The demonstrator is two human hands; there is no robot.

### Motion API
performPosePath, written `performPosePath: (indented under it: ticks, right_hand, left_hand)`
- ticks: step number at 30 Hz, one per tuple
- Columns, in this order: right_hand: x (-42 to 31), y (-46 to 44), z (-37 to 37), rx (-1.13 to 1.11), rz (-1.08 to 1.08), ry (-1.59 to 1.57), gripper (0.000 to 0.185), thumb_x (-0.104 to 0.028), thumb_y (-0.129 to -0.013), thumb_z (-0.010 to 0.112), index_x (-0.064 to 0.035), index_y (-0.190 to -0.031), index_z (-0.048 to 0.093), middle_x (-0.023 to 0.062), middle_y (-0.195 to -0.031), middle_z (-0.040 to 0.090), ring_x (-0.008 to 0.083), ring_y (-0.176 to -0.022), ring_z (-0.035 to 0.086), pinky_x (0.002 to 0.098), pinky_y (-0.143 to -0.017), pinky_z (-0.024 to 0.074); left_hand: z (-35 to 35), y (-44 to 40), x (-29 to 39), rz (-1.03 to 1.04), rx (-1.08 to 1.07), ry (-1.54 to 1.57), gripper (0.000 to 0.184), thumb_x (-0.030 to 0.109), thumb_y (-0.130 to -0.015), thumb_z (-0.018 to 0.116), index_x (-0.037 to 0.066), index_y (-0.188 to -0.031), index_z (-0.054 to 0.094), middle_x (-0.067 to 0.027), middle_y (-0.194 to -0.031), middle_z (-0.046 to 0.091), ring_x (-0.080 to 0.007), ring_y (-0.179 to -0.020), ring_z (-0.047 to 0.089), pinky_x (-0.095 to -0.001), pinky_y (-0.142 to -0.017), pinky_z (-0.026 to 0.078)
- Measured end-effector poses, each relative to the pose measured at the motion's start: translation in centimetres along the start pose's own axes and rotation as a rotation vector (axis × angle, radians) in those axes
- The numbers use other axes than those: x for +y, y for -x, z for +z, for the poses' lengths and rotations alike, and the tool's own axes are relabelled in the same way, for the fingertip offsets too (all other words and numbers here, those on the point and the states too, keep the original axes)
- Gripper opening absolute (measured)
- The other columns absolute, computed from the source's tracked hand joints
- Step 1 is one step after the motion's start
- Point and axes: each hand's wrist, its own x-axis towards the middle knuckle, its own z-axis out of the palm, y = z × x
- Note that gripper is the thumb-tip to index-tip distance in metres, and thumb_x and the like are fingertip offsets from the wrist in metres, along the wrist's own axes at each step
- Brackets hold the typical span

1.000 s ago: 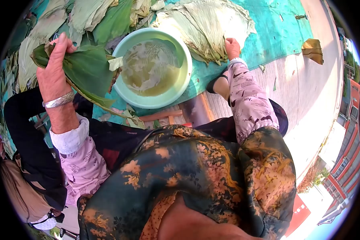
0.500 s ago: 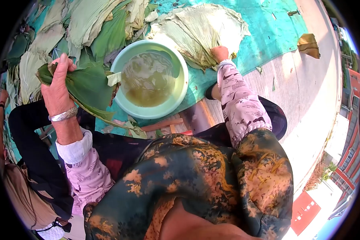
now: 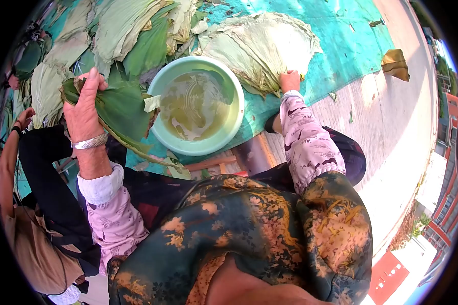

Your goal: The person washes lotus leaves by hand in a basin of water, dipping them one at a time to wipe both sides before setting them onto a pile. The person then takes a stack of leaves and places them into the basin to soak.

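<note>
My left hand point(image 3: 85, 119), with a silver bracelet at the wrist, is raised at the left and closed around a folded green lotus leaf point(image 3: 118, 105). The leaf's torn edge hangs beside a pale green basin point(image 3: 237, 109) of cloudy yellowish water. My right hand point(image 3: 290, 81) reaches forward, its fingers curled on the gathered near edge of a fan-shaped stack of dried lotus leaves point(image 3: 259, 46). The fingertips there are partly hidden. A small pale scrap sticks to the leaf in my left hand.
More dried and green leaves point(image 3: 122, 30) lie piled at the upper left on a teal sheet point(image 3: 341, 46). A brown leaf piece point(image 3: 395, 65) rests at the sheet's right edge. A co-worker's hand point(image 3: 24, 118) shows at far left. Wooden slats point(image 3: 208, 163) lie below the basin.
The view has shifted slightly, so most things appear a little lower and further right. Both my hands keep their holds. The co-worker's hand has come further into view at the left.
</note>
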Motion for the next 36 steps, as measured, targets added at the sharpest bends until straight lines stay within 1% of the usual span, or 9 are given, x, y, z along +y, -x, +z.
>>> performPosePath:
  ticks: [3,5,9,11,15,20,25,28,36]
  right_hand:
    - [1.1,0.5,0.4,0.212,-0.515,0.168,0.029,-0.019,-0.068,0.060,-0.0084,-0.094,0.055,0.0139,-0.095,0.054,0.0314,-0.090,0.054,0.0424,-0.074,0.0441]
    - [2.0,-0.1,2.5,-0.063,-0.613,0.237,0.027,-0.018,-0.069,0.059,-0.0103,-0.094,0.054,0.0130,-0.097,0.052,0.0330,-0.089,0.053,0.0441,-0.074,0.0435]
    - [-0.7,0.7,0.8,-0.043,-0.400,0.217,0.034,-0.027,-0.073,0.058,-0.0097,-0.102,0.055,0.0153,-0.104,0.054,0.0330,-0.094,0.053,0.0415,-0.080,0.0429]
    - [-2.2,-0.5,1.0,0.026,-0.509,0.063,0.038,-0.028,-0.074,0.059,-0.0069,-0.105,0.055,0.0165,-0.104,0.055,0.0316,-0.096,0.053,0.0405,-0.081,0.0426]
    - [-12.8,5.4,-3.7,-0.398,-0.719,-0.620,0.032,-0.022,-0.082,0.059,-0.0015,-0.106,0.055,0.0116,-0.097,0.060,0.0166,-0.092,0.056,0.0272,-0.082,0.0433]
    - [-21.5,20.1,-10.7,-0.874,-0.962,-0.783,0.036,-0.026,-0.077,0.063,-0.0022,-0.102,0.054,0.0081,-0.093,0.060,0.0164,-0.087,0.058,0.0285,-0.079,0.0455]
    - [-22.6,25.4,-9.8,-0.569,-1.186,-0.544,0.029,-0.023,-0.074,0.065,-0.0061,-0.095,0.054,0.0106,-0.087,0.061,0.0220,-0.080,0.060,0.0306,-0.069,0.0470]
    - [-21.9,25.8,-8.8,-0.582,-1.038,-0.558,0.024,-0.021,-0.073,0.065,-0.0074,-0.091,0.055,0.0082,-0.080,0.061,0.0220,-0.074,0.060,0.0308,-0.064,0.0470]
    - [-20.7,25.6,-8.9,-0.408,-1.047,-0.646,0.018,-0.013,-0.073,0.065,-0.0074,-0.088,0.056,0.0063,-0.072,0.061,0.0160,-0.062,0.059,0.0270,-0.058,0.0466]
  left_hand:
    - [0.1,0.3,-0.3,-0.003,-0.007,0.048,0.021,0.022,-0.079,0.062,0.002,-0.078,0.057,-0.0026,-0.072,0.054,-0.0107,-0.068,0.050,-0.0232,-0.062,0.040]
    - [-0.3,0.4,-0.7,0.017,-0.026,0.042,0.022,0.024,-0.079,0.063,0.002,-0.078,0.057,-0.0023,-0.072,0.054,-0.0105,-0.068,0.050,-0.0231,-0.062,0.040]
    - [-0.9,0.5,-2.4,0.004,-0.106,0.132,0.025,0.026,-0.080,0.062,0.001,-0.077,0.059,-0.0036,-0.070,0.057,-0.0119,-0.064,0.054,-0.0234,-0.059,0.044]
    - [-0.9,1.0,-2.6,-0.079,-0.183,0.249,0.028,0.028,-0.081,0.060,0.000,-0.082,0.061,-0.0050,-0.073,0.059,-0.0126,-0.066,0.056,-0.0247,-0.061,0.047]
    - [-0.4,1.3,-4.5,-0.174,-0.224,0.403,0.032,0.031,-0.081,0.060,0.000,-0.085,0.061,-0.0057,-0.078,0.060,-0.0127,-0.068,0.057,-0.0255,-0.062,0.048]
    - [-0.2,1.2,-6.3,-0.223,-0.290,0.445,0.033,0.035,-0.081,0.059,0.002,-0.086,0.061,-0.0053,-0.078,0.060,-0.0134,-0.068,0.057,-0.0272,-0.062,0.049]
    - [0.6,1.3,-7.6,-0.333,-0.328,0.580,0.034,0.037,-0.081,0.058,0.004,-0.085,0.060,-0.0057,-0.079,0.060,-0.0133,-0.068,0.057,-0.0275,-0.062,0.049]
    - [1.0,1.1,-8.3,-0.404,-0.355,0.640,0.034,0.038,-0.082,0.057,0.004,-0.085,0.059,-0.0063,-0.080,0.060,-0.0137,-0.068,0.057,-0.0274,-0.061,0.050]
    - [1.5,0.3,-9.3,-0.477,-0.384,0.797,0.035,0.037,-0.082,0.056,0.002,-0.084,0.059,-0.0075,-0.079,0.060,-0.0160,-0.065,0.058,-0.0295,-0.059,0.051]
